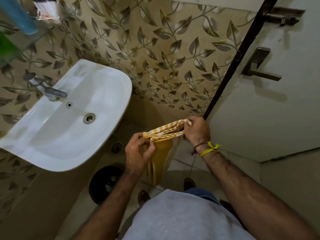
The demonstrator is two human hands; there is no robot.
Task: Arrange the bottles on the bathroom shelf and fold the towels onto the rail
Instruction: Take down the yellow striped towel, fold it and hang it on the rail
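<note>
1. Glass shelf (26, 44), top left corner, seen from below: carries a blue bottle (19, 14) and, at the frame's left edge, a green bottle (7, 47). Both blurred; contents cannot be told.

2. White basin (72, 118), left of centre, fixed to the leaf-patterned wall tiles (155, 58). Bowl holds nothing visible; drain (89, 118) open, overflow hole above it, metal tap (50, 91) at the back rim. The basin's front rim ends just left of the left hand.

3. Dark round bin (105, 184) on the floor under the basin's front edge; some pale scraps lie inside, not identifiable. A floor drain (116, 147) sits between bin and basin pedestal.

4. Left hand (138, 155): fingers curled, pinching the left end of the towel's top edge.

5. Yellow-and-white striped towel (162, 144), task item, held in mid-air in front of the person, stretched between the 2 hands, the rest hanging down in folds above the floor.

6. Right hand (197, 130): fingers curled, gripping the towel's right end; threads tied at the wrist.

7. Door (277, 110), right, with lever handle (259, 70) and bolt (284, 16); its dark edge runs just beside the right hand.
</note>
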